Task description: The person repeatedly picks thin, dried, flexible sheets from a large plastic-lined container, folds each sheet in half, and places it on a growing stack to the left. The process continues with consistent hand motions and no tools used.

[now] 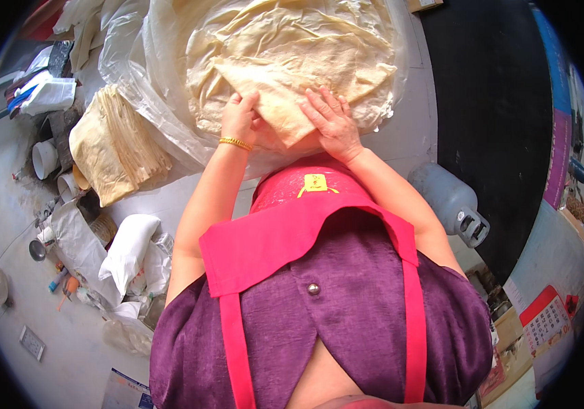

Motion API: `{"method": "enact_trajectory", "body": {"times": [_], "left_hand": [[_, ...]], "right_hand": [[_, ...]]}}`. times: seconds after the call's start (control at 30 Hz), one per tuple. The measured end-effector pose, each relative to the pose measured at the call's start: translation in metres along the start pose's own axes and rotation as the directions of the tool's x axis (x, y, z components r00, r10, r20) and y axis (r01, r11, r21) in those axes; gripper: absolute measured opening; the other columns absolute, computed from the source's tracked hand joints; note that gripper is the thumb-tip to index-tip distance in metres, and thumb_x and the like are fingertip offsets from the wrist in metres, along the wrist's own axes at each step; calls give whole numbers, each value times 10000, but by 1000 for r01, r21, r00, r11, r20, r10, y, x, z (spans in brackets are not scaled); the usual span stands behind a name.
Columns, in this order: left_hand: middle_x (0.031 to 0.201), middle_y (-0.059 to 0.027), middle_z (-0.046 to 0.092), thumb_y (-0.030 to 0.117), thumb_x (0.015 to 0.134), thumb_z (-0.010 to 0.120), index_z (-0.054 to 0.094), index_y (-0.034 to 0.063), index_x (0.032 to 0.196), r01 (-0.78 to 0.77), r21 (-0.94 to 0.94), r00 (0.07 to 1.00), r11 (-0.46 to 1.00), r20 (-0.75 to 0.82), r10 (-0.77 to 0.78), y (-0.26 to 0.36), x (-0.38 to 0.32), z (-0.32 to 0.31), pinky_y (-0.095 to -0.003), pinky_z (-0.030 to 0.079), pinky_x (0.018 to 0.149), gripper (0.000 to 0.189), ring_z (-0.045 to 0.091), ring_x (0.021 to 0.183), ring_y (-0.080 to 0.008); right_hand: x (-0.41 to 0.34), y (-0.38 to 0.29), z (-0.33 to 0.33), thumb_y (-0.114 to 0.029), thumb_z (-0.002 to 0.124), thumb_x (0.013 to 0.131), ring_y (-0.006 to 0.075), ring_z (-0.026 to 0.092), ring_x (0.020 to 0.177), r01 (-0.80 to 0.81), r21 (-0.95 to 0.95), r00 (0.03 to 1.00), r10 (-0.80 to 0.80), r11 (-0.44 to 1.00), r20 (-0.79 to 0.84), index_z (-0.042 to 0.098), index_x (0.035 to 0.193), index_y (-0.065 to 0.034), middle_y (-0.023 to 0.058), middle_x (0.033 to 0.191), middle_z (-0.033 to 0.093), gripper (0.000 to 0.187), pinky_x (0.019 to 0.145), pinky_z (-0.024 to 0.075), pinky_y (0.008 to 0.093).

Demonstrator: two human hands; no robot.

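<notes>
A large stack of thin, pale flatbread sheets [292,36] lies before me on clear plastic sheeting [141,66]. The top sheet is partly folded, and its folded flap [276,97] comes to a point towards my apron. My left hand [240,116], with a gold bracelet at the wrist, pinches the flap's left edge between thumb and fingers. On the flap's right side my right hand [334,122] rests palm down, fingers a little apart, gripping nothing that I can see. Left of the plastic stands a folded pile of similar sheets [118,145].
A grey gas cylinder [445,199] lies in view at my right, beside a long black surface [481,102]. To the left are a white sack [129,250], a white bucket [45,159] and assorted clutter. A calendar [547,319] hangs at lower right.
</notes>
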State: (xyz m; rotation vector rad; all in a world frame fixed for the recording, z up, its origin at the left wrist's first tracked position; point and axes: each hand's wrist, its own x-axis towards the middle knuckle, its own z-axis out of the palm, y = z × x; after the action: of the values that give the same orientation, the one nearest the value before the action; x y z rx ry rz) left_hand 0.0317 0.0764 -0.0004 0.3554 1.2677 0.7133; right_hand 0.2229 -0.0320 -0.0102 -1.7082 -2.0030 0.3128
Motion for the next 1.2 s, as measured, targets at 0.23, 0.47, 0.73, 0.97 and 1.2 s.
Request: {"method": "enact_trajectory", "body": {"times": [0.23, 0.47, 0.73, 0.97, 1.2], "left_hand": [[1131, -77, 603, 87, 915, 530, 497, 47, 1204, -145, -112, 989, 983, -3, 146, -8, -63, -33, -338, 562, 781, 294, 622, 986, -198], [1110, -6, 568, 94, 932, 535, 547, 28, 1193, -640, 194, 768, 743, 140, 625, -7, -66, 15, -240, 437, 830, 269, 543, 972, -102], [1456, -204, 353, 323, 867, 628, 533, 131, 1305, -803, 593, 486, -54, 706, 515, 8, 48, 91, -405, 273, 1103, 487, 308, 1365, -346], [1213, -121, 539, 215, 879, 651, 498, 28, 1191, -526, 378, 836, 762, 62, 546, -36, -15, 65, -365, 425, 949, 395, 537, 1080, -239], [1148, -76, 603, 209, 890, 632, 518, 46, 1210, 189, -314, 981, 930, 97, -167, -66, -47, 103, -360, 463, 915, 377, 576, 1044, -213]], "right_hand": [[-7, -18, -9, -124, 588, 803, 262, 457, 1281, -13, 319, 983, -46, 948, 176, 583, 1247, -195, 41, 1326, 546, 450, 1066, 240, 525], [-13, 12, -17, -132, 457, 965, 157, 513, 1166, -445, 879, 853, 219, -169, 474, 533, 1266, -8, 45, 1235, 577, 334, 997, 403, 290], [19, 75, -31, -369, 303, 1011, 284, 406, 1308, -222, 510, 690, 235, -831, 684, 322, 1423, -65, 110, 1425, 421, 513, 1083, 322, 476], [26, 72, -48, -356, 239, 1023, 290, 374, 1331, -237, 423, 665, 171, -874, 727, 302, 1419, -23, 140, 1434, 400, 522, 1121, 275, 442], [25, 64, -53, -408, 233, 1017, 348, 369, 1324, -180, 138, 833, -76, -974, 548, 306, 1415, -25, 156, 1434, 396, 557, 1075, 296, 542]]}}
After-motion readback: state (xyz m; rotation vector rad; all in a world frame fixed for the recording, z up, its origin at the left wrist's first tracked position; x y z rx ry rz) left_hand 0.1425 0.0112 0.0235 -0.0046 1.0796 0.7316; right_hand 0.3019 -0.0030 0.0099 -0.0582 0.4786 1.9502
